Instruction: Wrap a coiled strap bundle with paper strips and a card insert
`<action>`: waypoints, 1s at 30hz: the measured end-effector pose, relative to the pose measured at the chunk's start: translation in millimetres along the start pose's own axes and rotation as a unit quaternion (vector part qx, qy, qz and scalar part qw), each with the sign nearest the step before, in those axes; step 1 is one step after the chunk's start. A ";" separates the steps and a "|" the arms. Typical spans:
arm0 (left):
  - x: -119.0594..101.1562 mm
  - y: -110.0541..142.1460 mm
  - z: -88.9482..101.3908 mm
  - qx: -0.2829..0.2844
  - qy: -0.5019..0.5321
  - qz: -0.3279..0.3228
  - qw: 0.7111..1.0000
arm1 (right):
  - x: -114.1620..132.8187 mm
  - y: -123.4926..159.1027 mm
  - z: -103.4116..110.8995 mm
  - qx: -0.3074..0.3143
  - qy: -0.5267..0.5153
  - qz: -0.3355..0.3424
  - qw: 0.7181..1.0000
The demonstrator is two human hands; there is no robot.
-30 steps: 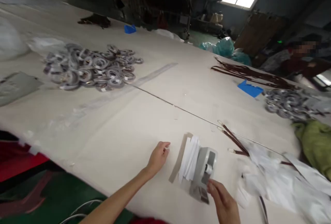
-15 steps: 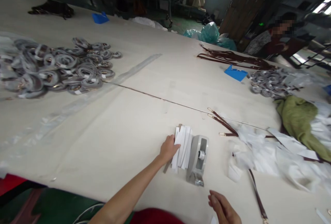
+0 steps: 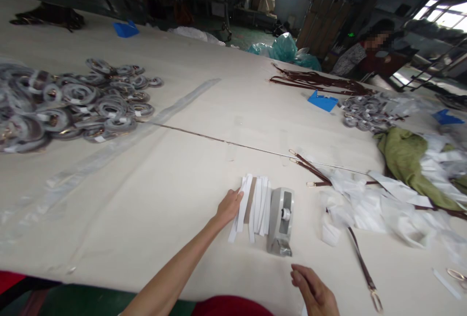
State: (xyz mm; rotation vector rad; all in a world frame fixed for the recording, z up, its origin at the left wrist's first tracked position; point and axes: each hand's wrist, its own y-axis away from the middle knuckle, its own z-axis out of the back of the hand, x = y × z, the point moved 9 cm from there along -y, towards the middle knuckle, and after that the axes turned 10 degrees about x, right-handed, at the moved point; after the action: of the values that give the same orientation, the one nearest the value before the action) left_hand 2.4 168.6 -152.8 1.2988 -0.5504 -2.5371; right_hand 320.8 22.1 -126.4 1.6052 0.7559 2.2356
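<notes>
My left hand [image 3: 228,205] reaches across the cream table [image 3: 175,180] and pinches the leftmost white paper strip [image 3: 242,203], drawing it aside from the stack of white strips [image 3: 260,205]. A grey tape dispenser [image 3: 281,220] stands just right of the stack. My right hand [image 3: 315,292] rests at the near table edge with its fingers loosely curled and nothing visible in them. A brown strap with a metal clasp [image 3: 362,267] lies to its right.
A heap of wrapped coiled straps [image 3: 73,104] covers the far left. Crumpled white paper [image 3: 379,204], green cloth [image 3: 408,160], brown straps [image 3: 317,80], a blue tray [image 3: 321,100] and another coil pile [image 3: 367,114] lie right. A person sits at the far right [image 3: 368,53].
My left hand moved right onto the strip stack and has pulled one strip out to the left. My right hand let go of the tape dispenser and drew back to the table edge.
</notes>
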 end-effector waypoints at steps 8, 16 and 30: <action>-27.8 24.6 48.2 -0.066 0.032 -0.040 0.997 | -37.4 33.9 51.8 -0.136 -0.028 -0.071 0.988; -71.8 111.4 -82.0 0.335 0.110 -0.069 0.933 | -86.8 55.2 28.3 -0.204 0.014 -0.154 0.967; 13.0 100.7 -222.1 0.428 0.027 0.051 0.902 | -67.5 111.3 232.1 -0.371 0.070 -0.030 0.926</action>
State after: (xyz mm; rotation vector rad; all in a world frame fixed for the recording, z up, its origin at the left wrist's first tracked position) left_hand 180.1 24.0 -237.4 1.4937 -1.7983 -2.1966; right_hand 569.2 -46.7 -60.2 1.0402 -0.0470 2.2061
